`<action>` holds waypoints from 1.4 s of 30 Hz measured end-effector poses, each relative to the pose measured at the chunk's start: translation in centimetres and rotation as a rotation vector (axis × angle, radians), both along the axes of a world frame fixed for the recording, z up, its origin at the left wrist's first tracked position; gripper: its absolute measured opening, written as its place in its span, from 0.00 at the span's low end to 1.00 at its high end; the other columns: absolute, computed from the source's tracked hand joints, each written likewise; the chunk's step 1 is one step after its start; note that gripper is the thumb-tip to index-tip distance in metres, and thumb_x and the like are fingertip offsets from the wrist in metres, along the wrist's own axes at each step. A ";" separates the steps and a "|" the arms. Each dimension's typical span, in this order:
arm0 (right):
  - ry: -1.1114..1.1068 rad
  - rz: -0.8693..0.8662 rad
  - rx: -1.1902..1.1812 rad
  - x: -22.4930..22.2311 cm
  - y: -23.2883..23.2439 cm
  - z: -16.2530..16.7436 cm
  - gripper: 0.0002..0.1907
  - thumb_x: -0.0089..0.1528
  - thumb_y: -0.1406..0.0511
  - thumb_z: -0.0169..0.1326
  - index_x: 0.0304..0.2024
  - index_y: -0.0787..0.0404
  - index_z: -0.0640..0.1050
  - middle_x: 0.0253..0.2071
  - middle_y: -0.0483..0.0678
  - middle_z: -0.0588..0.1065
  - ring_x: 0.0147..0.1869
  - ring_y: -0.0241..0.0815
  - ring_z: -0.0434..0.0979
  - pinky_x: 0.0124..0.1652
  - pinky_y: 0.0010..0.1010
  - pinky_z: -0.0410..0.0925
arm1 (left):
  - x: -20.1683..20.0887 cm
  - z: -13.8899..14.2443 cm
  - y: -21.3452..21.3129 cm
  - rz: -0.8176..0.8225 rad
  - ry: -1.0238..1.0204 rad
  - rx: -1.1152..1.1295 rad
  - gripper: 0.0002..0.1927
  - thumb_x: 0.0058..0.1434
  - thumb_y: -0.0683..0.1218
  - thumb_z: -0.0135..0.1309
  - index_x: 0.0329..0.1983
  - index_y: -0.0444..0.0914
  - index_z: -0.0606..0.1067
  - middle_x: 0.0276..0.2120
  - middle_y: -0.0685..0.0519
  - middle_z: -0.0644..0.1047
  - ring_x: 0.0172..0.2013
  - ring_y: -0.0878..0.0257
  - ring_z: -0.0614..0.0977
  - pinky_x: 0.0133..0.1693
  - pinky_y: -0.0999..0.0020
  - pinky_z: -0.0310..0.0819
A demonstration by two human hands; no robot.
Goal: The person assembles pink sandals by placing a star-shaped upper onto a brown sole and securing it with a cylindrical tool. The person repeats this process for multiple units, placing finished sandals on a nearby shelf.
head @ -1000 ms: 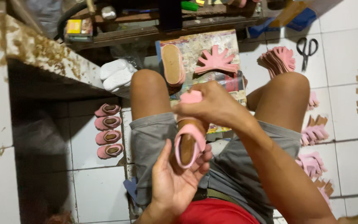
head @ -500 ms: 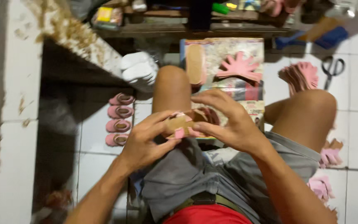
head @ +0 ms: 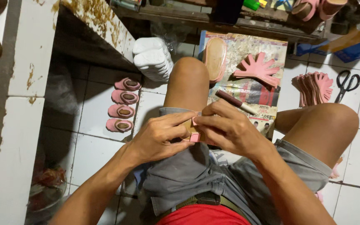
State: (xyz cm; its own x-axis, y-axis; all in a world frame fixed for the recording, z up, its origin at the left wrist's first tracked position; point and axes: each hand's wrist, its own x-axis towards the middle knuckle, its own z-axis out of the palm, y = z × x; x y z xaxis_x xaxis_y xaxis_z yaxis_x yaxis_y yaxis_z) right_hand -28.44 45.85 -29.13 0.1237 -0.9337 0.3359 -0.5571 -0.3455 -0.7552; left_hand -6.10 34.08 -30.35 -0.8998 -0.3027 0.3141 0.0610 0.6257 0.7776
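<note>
Over my lap, both hands close on a small pink sandal with a tan insole. My left hand pinches it from the left, thumb and fingers on its edge. My right hand covers it from the right and also holds a brown brush handle between its fingers. Most of the sandal is hidden by the fingers. I sit on the floor in grey shorts with my knees apart.
Several finished pink sandals lie in a row on the white tiles at left. Ahead, a paper sheet carries a tan sole and a pink fan-shaped upper. A pile of pink uppers and scissors lie at right, white soles near a low bench.
A second ago my left hand held the sandal palm up near my waist with the right above it. Both hands have since come together on it over my left thigh.
</note>
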 end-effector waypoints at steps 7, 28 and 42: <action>0.194 0.165 -0.125 0.0 0.6 0.4 0.17 0.56 0.71 0.63 0.48 0.68 0.78 0.45 0.52 0.76 0.46 0.52 0.74 0.45 0.40 0.70 | -0.3 0.3 0.3 -0.046 0.036 -0.016 0.11 0.59 0.41 0.66 0.32 0.34 0.74 0.57 0.42 0.78 0.54 0.48 0.83 0.53 0.61 0.79; -1.428 -0.354 0.216 5.5 7.4 -1.8 0.42 0.72 0.53 0.42 0.81 0.54 0.38 0.76 0.52 0.54 0.75 0.49 0.59 0.68 0.45 0.59 | -4.1 0.5 8.4 0.071 0.092 0.760 0.42 0.67 0.45 0.57 0.79 0.28 0.52 0.75 0.38 0.61 0.75 0.52 0.62 0.74 0.61 0.53; -1.315 -0.446 0.247 5.8 10.0 -5.8 0.43 0.68 0.69 0.50 0.80 0.57 0.43 0.75 0.48 0.57 0.74 0.41 0.61 0.66 0.35 0.60 | -5.3 -1.9 11.7 0.304 0.229 1.052 0.36 0.62 0.41 0.53 0.74 0.26 0.62 0.63 0.44 0.73 0.62 0.58 0.75 0.66 0.64 0.66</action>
